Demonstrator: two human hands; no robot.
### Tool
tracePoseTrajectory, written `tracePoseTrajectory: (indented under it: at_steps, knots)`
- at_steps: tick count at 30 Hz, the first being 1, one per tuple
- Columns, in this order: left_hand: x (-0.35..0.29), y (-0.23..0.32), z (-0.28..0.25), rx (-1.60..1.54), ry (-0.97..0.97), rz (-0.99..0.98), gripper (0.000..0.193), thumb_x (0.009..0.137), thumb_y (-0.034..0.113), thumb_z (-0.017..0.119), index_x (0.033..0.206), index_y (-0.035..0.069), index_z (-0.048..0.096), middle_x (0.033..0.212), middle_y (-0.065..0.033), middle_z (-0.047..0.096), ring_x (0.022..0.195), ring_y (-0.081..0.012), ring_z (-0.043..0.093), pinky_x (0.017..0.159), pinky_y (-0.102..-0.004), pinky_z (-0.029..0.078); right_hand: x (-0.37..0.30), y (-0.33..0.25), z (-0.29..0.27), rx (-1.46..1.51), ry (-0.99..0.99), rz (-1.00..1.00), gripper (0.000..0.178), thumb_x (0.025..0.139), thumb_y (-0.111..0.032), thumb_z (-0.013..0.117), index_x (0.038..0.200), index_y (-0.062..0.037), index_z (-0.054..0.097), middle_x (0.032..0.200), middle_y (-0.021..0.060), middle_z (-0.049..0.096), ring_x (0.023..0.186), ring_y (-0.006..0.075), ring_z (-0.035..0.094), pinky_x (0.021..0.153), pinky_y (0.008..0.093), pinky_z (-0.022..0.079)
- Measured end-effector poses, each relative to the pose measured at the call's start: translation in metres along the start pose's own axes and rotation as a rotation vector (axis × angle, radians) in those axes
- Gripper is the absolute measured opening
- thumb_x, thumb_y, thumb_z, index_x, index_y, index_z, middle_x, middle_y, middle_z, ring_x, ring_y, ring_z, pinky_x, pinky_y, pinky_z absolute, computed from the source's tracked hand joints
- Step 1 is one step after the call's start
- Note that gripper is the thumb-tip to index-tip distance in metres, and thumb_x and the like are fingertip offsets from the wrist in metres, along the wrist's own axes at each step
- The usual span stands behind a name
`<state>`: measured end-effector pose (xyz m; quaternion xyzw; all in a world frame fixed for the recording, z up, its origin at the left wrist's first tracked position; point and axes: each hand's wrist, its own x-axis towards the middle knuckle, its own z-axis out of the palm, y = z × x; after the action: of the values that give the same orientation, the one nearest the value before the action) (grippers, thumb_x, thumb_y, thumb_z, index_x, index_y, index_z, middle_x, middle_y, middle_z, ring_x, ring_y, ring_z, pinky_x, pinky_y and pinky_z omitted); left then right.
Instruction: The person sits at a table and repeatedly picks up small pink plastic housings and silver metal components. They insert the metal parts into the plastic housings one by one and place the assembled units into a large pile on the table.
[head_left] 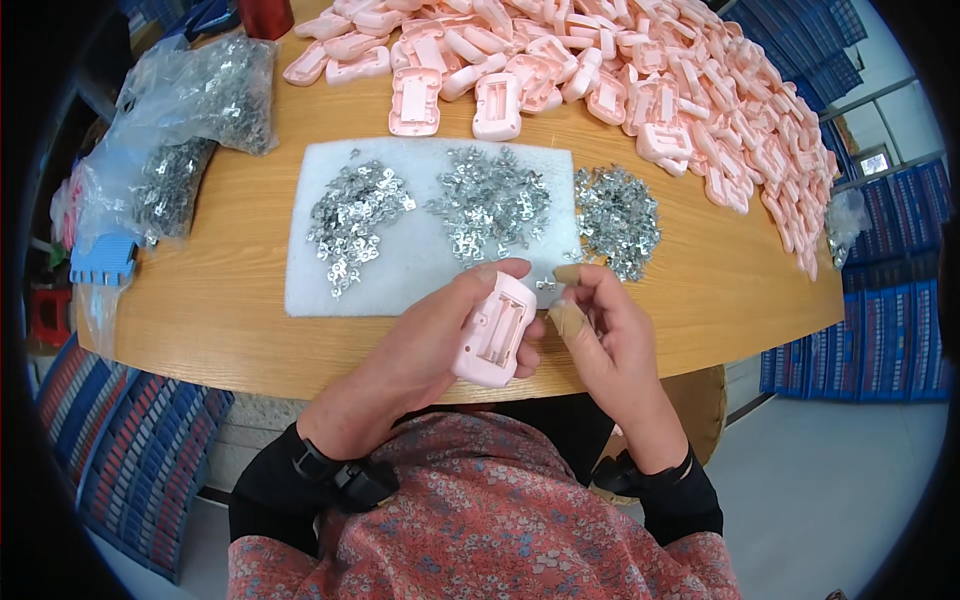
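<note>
My left hand (430, 335) is wrapped around a pale pink plastic casing (495, 335), its open battery compartment facing up. Just right of the casing is my right hand (610, 335), fingers curled and thumb close to the index finger. Tan covers show on those two fingertips; whatever they pinch is too small to make out. A small metal contact piece (545, 285) shows beside them, over the white foam pad (420, 290). On that pad lie two heaps of metal contacts, a left heap (360, 215) and a middle heap (490, 200). A third heap (618, 222) spreads off its right edge.
A large pile of pink casings (640, 90) covers the back and right of the wooden table (230, 300). Clear bags of metal parts (230, 95) stand at the left, near a blue plastic piece (103, 260). Blue racks (890, 340) flank the table.
</note>
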<state>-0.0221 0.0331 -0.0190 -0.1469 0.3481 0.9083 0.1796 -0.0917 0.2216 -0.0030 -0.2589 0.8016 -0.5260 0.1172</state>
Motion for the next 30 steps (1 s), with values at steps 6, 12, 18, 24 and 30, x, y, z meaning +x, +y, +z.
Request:
tracePoseTrajectory:
  at_steps: [6, 12, 18, 24, 30]
  knots:
    - [-0.007, -0.001, 0.005, 0.135, 0.019, 0.056, 0.046, 0.108, 0.032, 0.033, 0.143, 0.003, 0.042, 0.108, -0.0148, 0.066, 0.081, -0.0279, 0.072, 0.073, -0.0389, 0.06, 0.005, -0.008, -0.001, 0.448, -0.241, 0.362, 0.022, 0.098, -0.012, 0.063, 0.114, 0.0022, 0.059, 0.092, -0.0013, 0.062, 0.078, 0.0039, 0.056, 0.068, 0.0215, 0.046]
    - [-0.005, -0.012, -0.013, 0.679, 0.067, 0.341, 0.039, 0.105, 0.018, 0.047, 0.14, 0.002, 0.047, 0.108, -0.0053, 0.063, 0.084, -0.0109, 0.065, 0.074, -0.0251, 0.054, 0.005, -0.007, 0.0, 0.535, -0.262, 0.444, 0.018, 0.098, -0.013, 0.065, 0.109, 0.0007, 0.062, 0.089, -0.0022, 0.061, 0.069, 0.0023, 0.049, 0.061, 0.019, 0.041]
    - [-0.013, 0.002, 0.005, 0.885, 0.109, 0.307, 0.04, 0.098, 0.006, 0.056, 0.137, 0.001, 0.051, 0.102, -0.0017, 0.062, 0.091, -0.0071, 0.06, 0.077, -0.0244, 0.051, 0.003, -0.003, 0.003, 0.569, -0.238, 0.457, 0.019, 0.097, -0.014, 0.066, 0.108, 0.0009, 0.062, 0.087, -0.0021, 0.06, 0.068, 0.0025, 0.048, 0.06, 0.0185, 0.039]
    - [-0.008, -0.005, 0.0, 1.273, 0.115, 0.635, 0.037, 0.092, 0.003, 0.06, 0.129, 0.0, 0.052, 0.1, -0.0054, 0.062, 0.089, -0.0143, 0.063, 0.077, -0.0317, 0.052, 0.0, 0.0, 0.003, 0.556, -0.235, 0.435, 0.02, 0.097, -0.014, 0.066, 0.109, 0.0015, 0.062, 0.088, -0.0021, 0.061, 0.069, 0.002, 0.049, 0.061, 0.0186, 0.04]
    - [-0.013, -0.002, -0.007, 0.73, 0.085, 0.332, 0.024, 0.095, 0.009, 0.051, 0.118, 0.006, 0.052, 0.094, -0.0096, 0.058, 0.068, -0.0199, 0.059, 0.059, -0.0345, 0.05, 0.002, -0.008, 0.004, 0.608, -0.19, 0.373, 0.024, 0.097, -0.012, 0.065, 0.117, 0.0004, 0.06, 0.088, -0.0049, 0.059, 0.071, 0.0006, 0.048, 0.063, 0.0176, 0.04]
